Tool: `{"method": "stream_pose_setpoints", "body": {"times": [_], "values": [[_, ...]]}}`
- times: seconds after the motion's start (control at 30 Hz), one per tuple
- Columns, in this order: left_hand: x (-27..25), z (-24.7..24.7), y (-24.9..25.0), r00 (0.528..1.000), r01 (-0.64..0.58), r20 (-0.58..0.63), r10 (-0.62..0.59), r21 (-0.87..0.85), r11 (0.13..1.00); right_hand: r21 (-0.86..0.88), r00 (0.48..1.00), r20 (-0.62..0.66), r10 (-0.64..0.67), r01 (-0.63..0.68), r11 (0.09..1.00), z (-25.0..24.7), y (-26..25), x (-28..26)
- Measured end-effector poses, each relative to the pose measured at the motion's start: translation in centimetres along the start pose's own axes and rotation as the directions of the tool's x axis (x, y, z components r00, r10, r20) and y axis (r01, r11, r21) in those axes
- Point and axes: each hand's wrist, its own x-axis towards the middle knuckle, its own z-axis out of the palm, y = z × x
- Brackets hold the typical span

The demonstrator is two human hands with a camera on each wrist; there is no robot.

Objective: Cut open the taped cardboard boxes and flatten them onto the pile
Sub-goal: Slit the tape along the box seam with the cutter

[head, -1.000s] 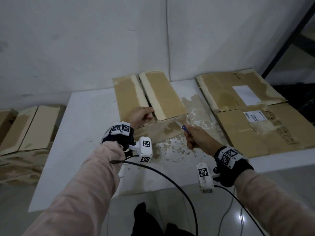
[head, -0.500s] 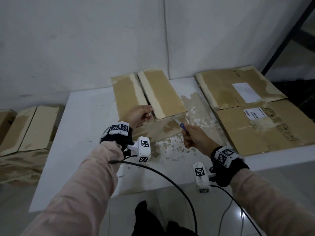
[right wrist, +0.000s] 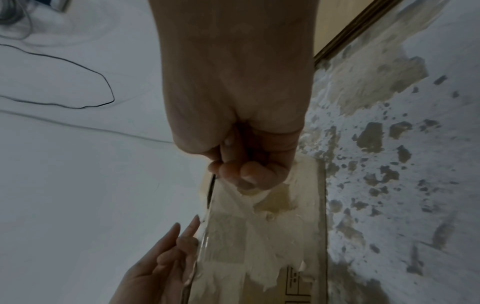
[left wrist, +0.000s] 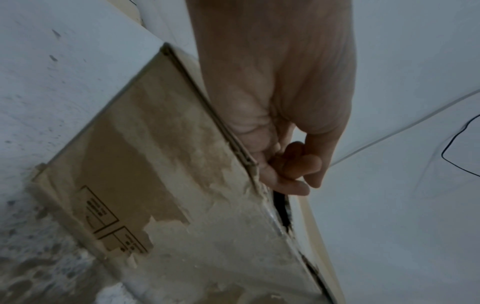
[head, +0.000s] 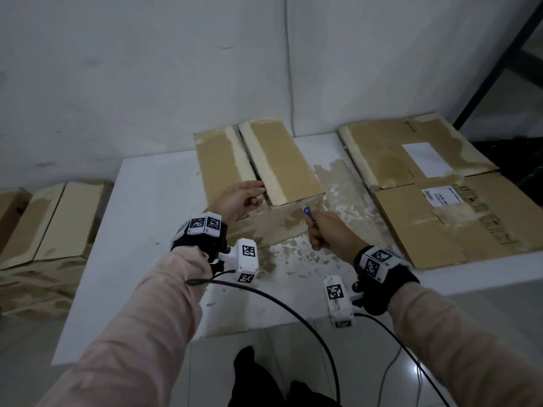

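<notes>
You are midway through the cardboard box (head: 258,168) at the middle of the worktop (head: 152,201): its top seam gapes, so that tape looks cut, but it is not flattened. Your left hand (head: 239,199) rests at the near end of the seam, fingers (left wrist: 285,185) loosely curled at the flap edge. Your right hand (head: 327,232) is fisted round the blue-handled knife (head: 305,209), blade at the box's near right corner. The flattened pile (head: 440,189) lies to the right; more taped boxes (head: 53,218) wait left of the worktop. Cables (head: 293,312) trail below your wrists.

Brown box (head: 258,165) – whitish torn strips; blue-handled knife (head: 307,211).
</notes>
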Motion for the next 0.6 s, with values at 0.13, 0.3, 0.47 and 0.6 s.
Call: {"method": "stream_pose_setpoints", "body": {"times": [0.13,0.3,0.47,0.6], "values": [[-0.1,-0.2,-0.1,1.000,0.007,0.026,-0.008,0.042,0.999,-0.079,0.998,0.022,0.065,-0.063,0.995,2.3,-1.7,1.0],[0.2,-0.4,-0.2,1.000,0.004,0.018,-0.006,0.114,0.993,-0.056,0.986,0.093,0.141,-0.137,0.989,4.3,-2.5,1.5],[0.3,-0.6,-0.3,1.000,0.018,0.016,-0.020,0.095,0.995,-0.087,0.985,0.094,0.141,-0.133,0.987,3.8,-1.9,0.8],[0.1,-0.5,-0.1,1.000,0.007,0.027,-0.011,0.149,0.989,-0.094,0.984,0.083,0.155,-0.147,0.985,4.1,-2.6,1.0]]}}
